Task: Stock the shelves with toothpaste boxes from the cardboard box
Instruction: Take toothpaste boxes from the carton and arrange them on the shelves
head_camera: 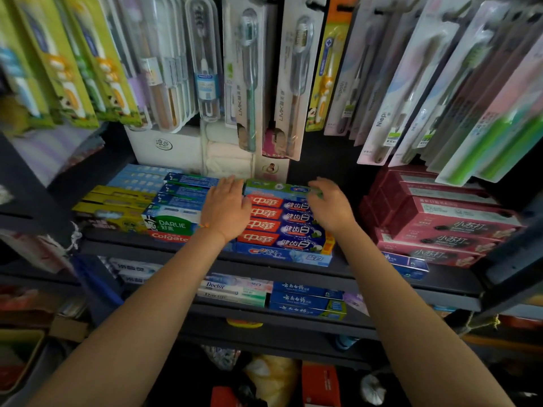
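Both hands are up at the top shelf (264, 267), squaring a stack of red and blue toothpaste boxes (282, 223). The left hand (226, 208) lies flat against the stack's left end, fingers straight and together. The right hand (330, 205) sits at the right end, and its fingers curl over the end of the topmost green and blue box (277, 188), which lies at the back of the pile.

The step in hand looks like seating that top box and lining up the stack. To do it well, the two palms should press inward evenly so the box ends come flush, with the right fingers guiding the top box rather than squeezing it, since thin card dents easily. A push toward the back should stay gentle: the hanging toothbrush packs (291, 83) dangle just above the pile, and the hands could knock them.

The stack is touching the Darlie and Colgate boxes (173, 227) on its left, so pressure from the right could shove those askew; the flat left hand is the stop for this. To the right there is a gap before the dark red boxes (440, 227), so that side has room.

The cardboard box that supplies the stock cannot be made out among the blurred things below the shelves.
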